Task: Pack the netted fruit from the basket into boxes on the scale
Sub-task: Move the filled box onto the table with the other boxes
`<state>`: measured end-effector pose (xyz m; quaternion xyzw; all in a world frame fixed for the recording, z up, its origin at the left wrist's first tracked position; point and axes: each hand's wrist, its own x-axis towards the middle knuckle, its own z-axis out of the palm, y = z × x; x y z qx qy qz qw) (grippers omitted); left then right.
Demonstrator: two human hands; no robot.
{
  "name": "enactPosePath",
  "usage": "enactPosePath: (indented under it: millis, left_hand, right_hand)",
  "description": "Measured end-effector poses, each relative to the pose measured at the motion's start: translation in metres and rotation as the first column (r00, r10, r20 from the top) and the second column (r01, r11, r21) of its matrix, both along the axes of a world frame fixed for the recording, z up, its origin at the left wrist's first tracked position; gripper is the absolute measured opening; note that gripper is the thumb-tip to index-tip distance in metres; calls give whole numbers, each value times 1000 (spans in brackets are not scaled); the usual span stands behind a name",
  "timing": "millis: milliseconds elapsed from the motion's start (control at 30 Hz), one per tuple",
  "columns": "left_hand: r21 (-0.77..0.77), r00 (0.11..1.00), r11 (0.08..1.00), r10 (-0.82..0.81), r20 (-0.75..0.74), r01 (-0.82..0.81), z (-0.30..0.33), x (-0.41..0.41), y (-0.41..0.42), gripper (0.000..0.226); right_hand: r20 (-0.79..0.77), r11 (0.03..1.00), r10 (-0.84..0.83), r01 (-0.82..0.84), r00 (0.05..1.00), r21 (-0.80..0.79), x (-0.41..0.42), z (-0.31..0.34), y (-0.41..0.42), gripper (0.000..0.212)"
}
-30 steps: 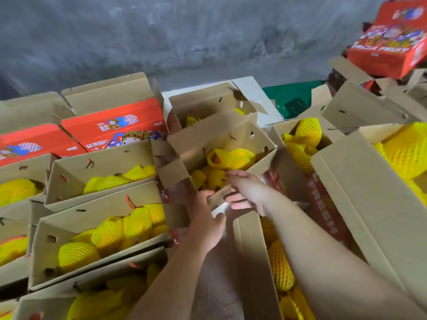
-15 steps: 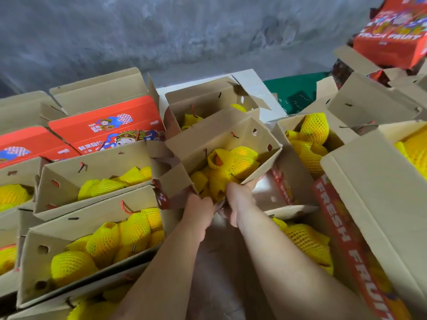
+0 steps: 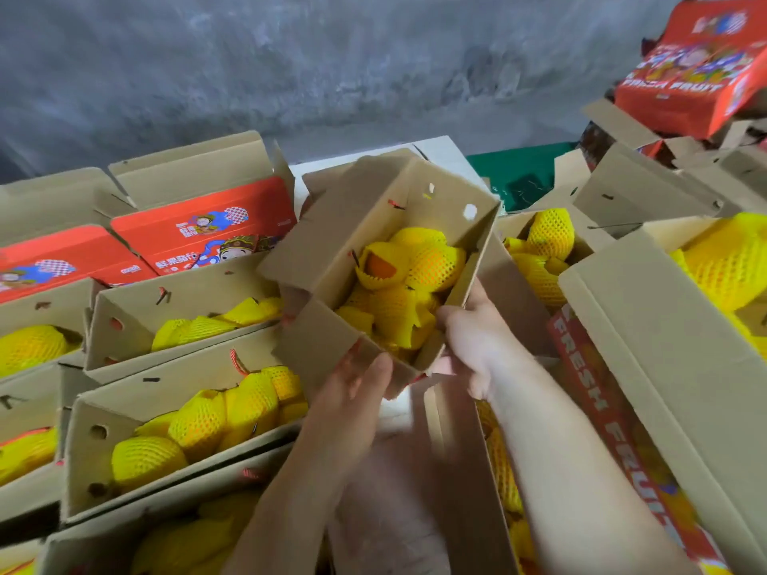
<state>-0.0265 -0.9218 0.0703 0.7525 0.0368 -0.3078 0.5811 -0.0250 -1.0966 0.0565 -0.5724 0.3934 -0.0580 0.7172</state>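
An open cardboard box (image 3: 440, 193) hangs tilted in the middle of the view, filled with several fruit in yellow foam nets (image 3: 409, 284). My left hand (image 3: 357, 388) grips its near left corner from below. My right hand (image 3: 473, 342) grips its near right edge, thumb on the rim. Neither a basket nor a scale can be made out.
Open boxes of netted fruit (image 3: 199, 421) stand in rows at the left, with red printed lids (image 3: 199, 226) behind. More filled boxes (image 3: 543, 242) and large flaps (image 3: 664, 346) crowd the right. A red "FRESH FRUIT" box (image 3: 697, 64) sits at the top right. A grey wall is behind.
Both hands took hold of the middle box by its near end and lifted it up and toward me, tilting it; its side flaps now stand up.
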Motion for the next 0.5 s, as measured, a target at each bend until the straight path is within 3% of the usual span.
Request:
enactPosePath:
  millis: [100,167,200,233,300,367,400,433,467,500]
  left_hand:
    - [-157,971,972,141,-195,-173,10,-31,27,17]
    - [-342,953,939,-89,-289,-16,16,-61,59,13]
    - [-394,861,915,-129,-492,-88,25,-68,67,19]
    - [-386,771,922,-224,-596,-31,27,-79,79,18]
    - [-290,776,951,-263,-573,109,24,-99,102,22]
    - [-292,844,901,-411,-343,320,34,-106,128,26]
    - [-191,911,921,-373,-175,340,38,-109,137,35]
    - [-131,990,988,-95,-107,81,37,-108,142,48]
    - [-136,975,966,209,-78,-218,33,-112,148,49]
    - [-134,918,909,396,-11,-394,20,-114,146,39]
  right_hand:
    - [32,991,75,-70,997,-117,-26,22,3,66]
    - [15,969,116,-110,993,-222,-47,30,9,68]
    - [25,956,129,-118,991,-267,-59,33,13,69]
    - [49,946,148,-127,988,-299,-70,37,15,70]
    - [62,920,216,-182,974,-348,-91,46,18,73]
    - [12,884,277,-250,961,-395,-109,61,22,74]
    - [-8,869,303,-280,953,-408,-116,66,24,73]
    - [-20,856,328,-306,945,-416,-122,69,25,72]
    - [-27,843,353,-330,935,-425,-128,70,28,70]
    - [-29,829,383,-357,923,-430,-133,71,33,67]
